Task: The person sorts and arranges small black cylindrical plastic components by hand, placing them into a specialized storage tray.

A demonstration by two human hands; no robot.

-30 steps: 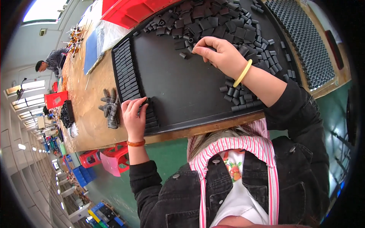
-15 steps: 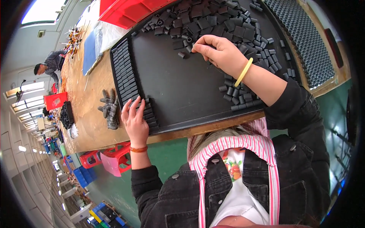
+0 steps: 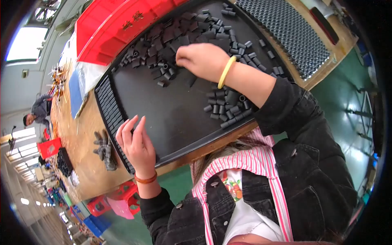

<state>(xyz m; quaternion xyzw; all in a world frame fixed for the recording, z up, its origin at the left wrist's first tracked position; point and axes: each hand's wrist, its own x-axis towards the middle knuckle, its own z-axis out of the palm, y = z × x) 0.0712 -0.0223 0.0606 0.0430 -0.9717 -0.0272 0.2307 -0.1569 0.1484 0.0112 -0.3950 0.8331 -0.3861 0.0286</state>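
Along the left edge of the black tray [image 3: 159, 114], we see tight rows of black pieces [image 3: 109, 104]; loose black pieces [image 3: 179, 34] crowd its far side, and a smaller cluster [image 3: 224, 104] fills its near right part. The left hand [image 3: 138, 148] is at the tray's near left corner, its grip splayed. The right hand [image 3: 204, 61] is over the tray beside the loose pieces, fingers curled; we cannot tell whether its grip pinches one. Between the hands, we have bare tray floor for moving. Left of the tray, a grey glove [image 3: 105, 151] lies on the worktop [image 3: 90, 175].
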